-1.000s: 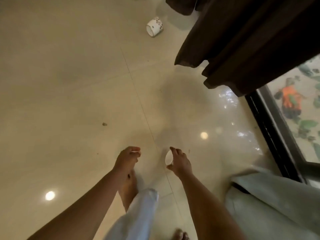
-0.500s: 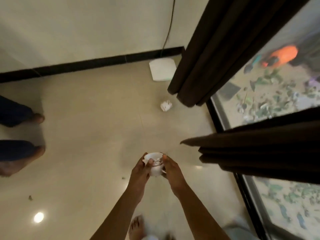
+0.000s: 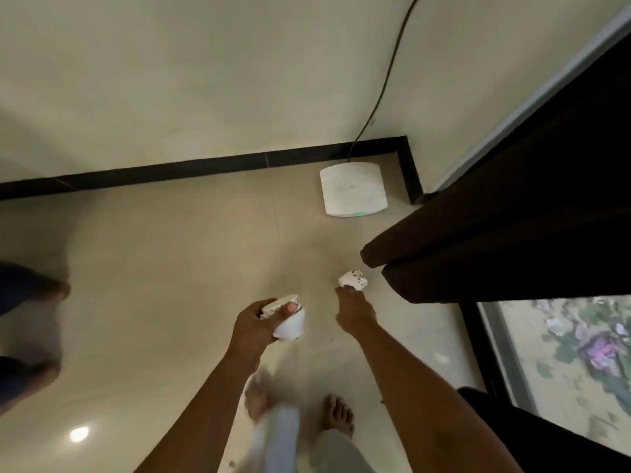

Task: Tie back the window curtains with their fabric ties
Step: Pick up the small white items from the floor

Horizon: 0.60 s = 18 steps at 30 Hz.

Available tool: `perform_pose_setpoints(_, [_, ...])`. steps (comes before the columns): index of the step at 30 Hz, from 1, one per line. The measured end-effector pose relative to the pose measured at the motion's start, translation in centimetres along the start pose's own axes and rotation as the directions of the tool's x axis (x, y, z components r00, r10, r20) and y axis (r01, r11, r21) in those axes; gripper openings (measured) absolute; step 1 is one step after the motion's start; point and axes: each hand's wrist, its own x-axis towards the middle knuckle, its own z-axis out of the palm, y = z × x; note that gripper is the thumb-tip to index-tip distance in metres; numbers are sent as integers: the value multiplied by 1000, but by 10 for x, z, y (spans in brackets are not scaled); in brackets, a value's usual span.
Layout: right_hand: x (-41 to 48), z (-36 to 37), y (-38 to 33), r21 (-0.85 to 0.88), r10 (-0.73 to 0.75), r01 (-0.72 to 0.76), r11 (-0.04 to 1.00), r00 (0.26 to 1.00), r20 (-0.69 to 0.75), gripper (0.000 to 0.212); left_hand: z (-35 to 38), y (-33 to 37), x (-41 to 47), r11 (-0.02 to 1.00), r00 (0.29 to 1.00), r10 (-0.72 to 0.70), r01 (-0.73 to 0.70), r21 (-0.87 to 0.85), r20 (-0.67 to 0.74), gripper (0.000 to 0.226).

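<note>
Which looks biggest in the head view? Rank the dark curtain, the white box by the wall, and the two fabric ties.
1. dark curtain
2. white box
3. fabric tie in the left hand
4. fabric tie on the floor

The held tie sits nearer the camera, so the two ties may really match.

Glossy beige floor tiles (image 3: 153,285) meet a plain cream wall (image 3: 205,80) along a black skirting board (image 3: 205,163). A flat white square device (image 3: 353,192) lies in the corner, its dark cable (image 3: 386,80) running up the wall. A round ceiling-light reflection (image 3: 79,433) shines bottom left, and daylight comes through the dark-framed glass window (image 3: 563,363) on the right.
</note>
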Motion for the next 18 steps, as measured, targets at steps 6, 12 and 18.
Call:
perform_pose_setpoints(6, [132, 38, 62, -603, -177, 165, 780, 983, 40, 61, -7, -1, 111, 993, 995, 24, -36, 115, 100, 78])
perform_pose_setpoints(12, [174, 61, 64, -682, -282, 254, 686, 957, 72, 49, -19, 11, 157, 990, 993, 63, -75, 119, 99, 86])
perform_pose_setpoints(18, [69, -13, 2, 18, -15, 15, 1000, 1000, -15, 75, -22, 40, 76, 991, 996, 68, -74, 111, 54, 90])
